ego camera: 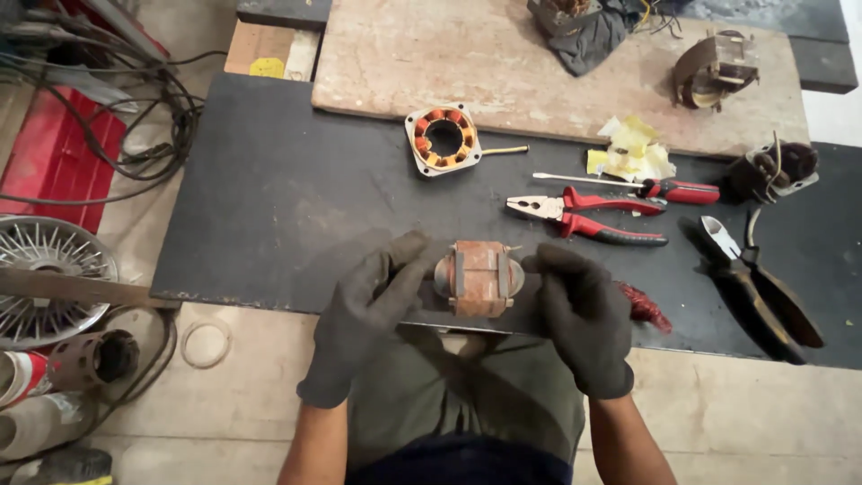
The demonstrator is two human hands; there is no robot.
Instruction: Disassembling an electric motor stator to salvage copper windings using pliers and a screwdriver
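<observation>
At the near edge of the dark bench (pixel 269 207), two gloved hands hold a small rusty motor stator (pixel 479 278) between them, just above the bench edge. The left hand (pixel 368 310) presses its fingers (pixel 404 260) against the stator's left end, and the right hand (pixel 582 314) closes its fingers (pixel 548 262) on the right end, so both hands are grasping the same piece. A dark red bit (pixel 645 307) shows just beyond the right hand. Farther back on the bench lie red-handled pliers (pixel 584 216) and a red-handled screwdriver (pixel 628 186) close together, with black cutters (pixel 754 274) off to the right. A square stator with copper windings (pixel 443 139) sits at the bench's back edge, beside yellow paper scraps (pixel 633 151). To the left, on the floor, rest a wire fan guard (pixel 49 269) and tangled cables (pixel 135 108).
</observation>
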